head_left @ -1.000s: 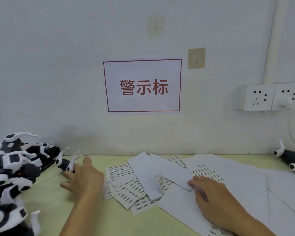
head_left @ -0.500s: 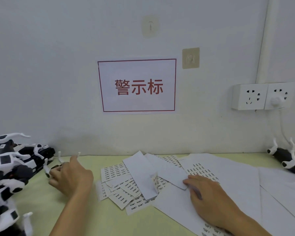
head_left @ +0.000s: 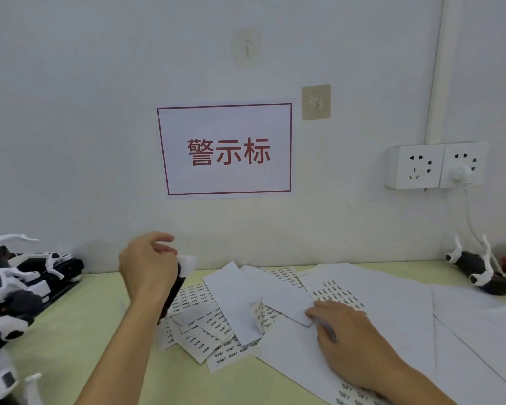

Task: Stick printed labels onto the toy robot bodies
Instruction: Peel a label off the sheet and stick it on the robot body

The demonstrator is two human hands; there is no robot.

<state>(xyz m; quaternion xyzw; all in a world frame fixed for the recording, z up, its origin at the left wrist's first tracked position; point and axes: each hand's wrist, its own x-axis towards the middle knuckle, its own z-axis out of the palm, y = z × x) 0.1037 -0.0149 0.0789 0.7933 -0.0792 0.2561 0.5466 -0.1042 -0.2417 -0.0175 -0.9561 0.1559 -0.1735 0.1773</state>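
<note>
Left hand [head_left: 146, 266] grips black-and-white toy robot body [head_left: 178, 277], lifted above surface [head_left: 79, 340] near wall. Right hand [head_left: 351, 340] rests on label sheets [head_left: 205, 325], fingers curled; whether pinching anything, cannot tell. More toy robots [head_left: 15, 287] piled far left.

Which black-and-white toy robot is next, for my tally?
The black-and-white toy robot gripped in the left hand, lifted above the label sheets; others lie untouched.

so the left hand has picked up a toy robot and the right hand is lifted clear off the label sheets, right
Not quite. The head view shows the left hand holding a toy robot up off the table, but the right hand is not lifted: it rests on the label sheets.
</note>
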